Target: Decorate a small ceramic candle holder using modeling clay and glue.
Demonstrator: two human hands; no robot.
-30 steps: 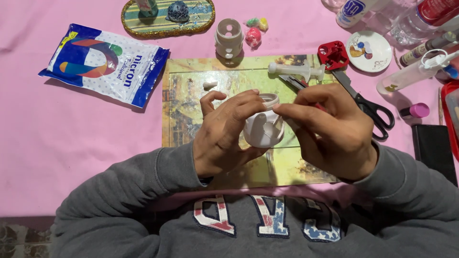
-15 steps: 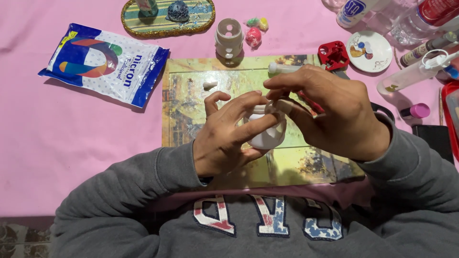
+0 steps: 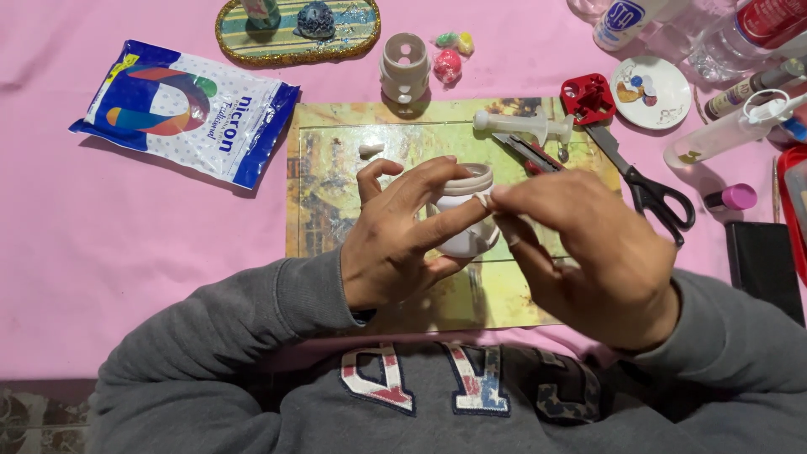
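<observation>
Hands: left (image 3: 395,240) grips white jar (image 3: 465,217) | right (image 3: 588,252) pinches its rim

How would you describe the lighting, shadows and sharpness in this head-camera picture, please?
Head view: light is soft and even over the pink cloth; faint shadow lies under the left hand, right hand and blue-and-white bag; the white jar is fairly sharp; slight glare shows on the clear bottles.
</observation>
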